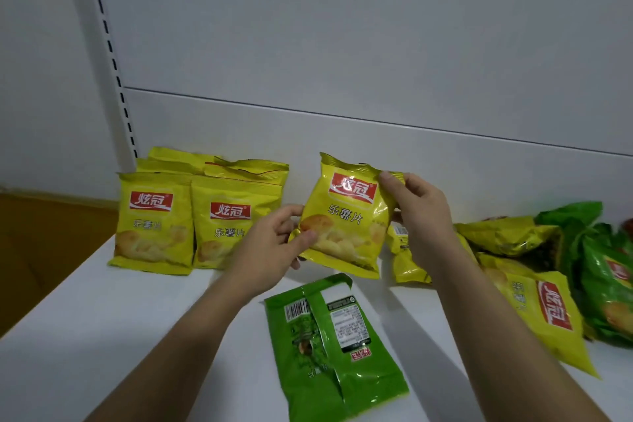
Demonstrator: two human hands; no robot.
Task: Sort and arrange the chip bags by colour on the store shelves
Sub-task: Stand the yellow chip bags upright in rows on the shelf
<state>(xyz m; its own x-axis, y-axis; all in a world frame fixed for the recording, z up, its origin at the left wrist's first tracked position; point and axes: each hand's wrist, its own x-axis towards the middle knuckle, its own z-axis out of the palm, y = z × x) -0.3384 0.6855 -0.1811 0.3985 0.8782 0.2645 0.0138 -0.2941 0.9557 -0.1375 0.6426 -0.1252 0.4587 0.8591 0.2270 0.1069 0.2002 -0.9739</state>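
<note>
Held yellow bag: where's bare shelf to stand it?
Bare shelf front-left, between the standing yellow bags and the flat green bag. Another gap by the back wall, right of that row. The right is crowded with a mixed pile.

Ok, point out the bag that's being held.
The yellow bag held by the left hand and right hand; all others stand or lie on the shelf.

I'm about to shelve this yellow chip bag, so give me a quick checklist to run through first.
1. Grip on the yellow bag by left hand and right hand: ok.
2. Colour matches the standing yellow row: ok.
3. Free spot beside that row: cannot tell, hands cover it.
4. The green bag in front lies face down: not ok.
5. The pile on the right mixes yellow and green: not ok.
</note>
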